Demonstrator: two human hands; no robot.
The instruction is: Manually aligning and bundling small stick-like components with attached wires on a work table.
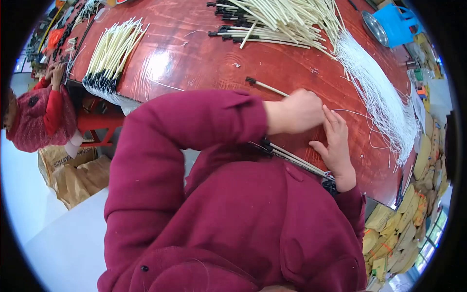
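We are curling our left hand (296,113) into a loose fist around a cream stick with a black tip (265,86), which is lying on the red table (204,58), its tip pointing away from that fist. Our right hand (335,141), fingers spread flat, is pressing just beside the fist, a thin white string (350,112) running from there. We judge that keeping the stick flat and the string taut is helping here. The bundle of white strings (379,92) is lying beyond the fist.

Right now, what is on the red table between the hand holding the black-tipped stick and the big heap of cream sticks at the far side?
In the head view, only bare red-brown tabletop lies between the left hand, gripping the thin cream black-tipped stick, and the cream stick heap.
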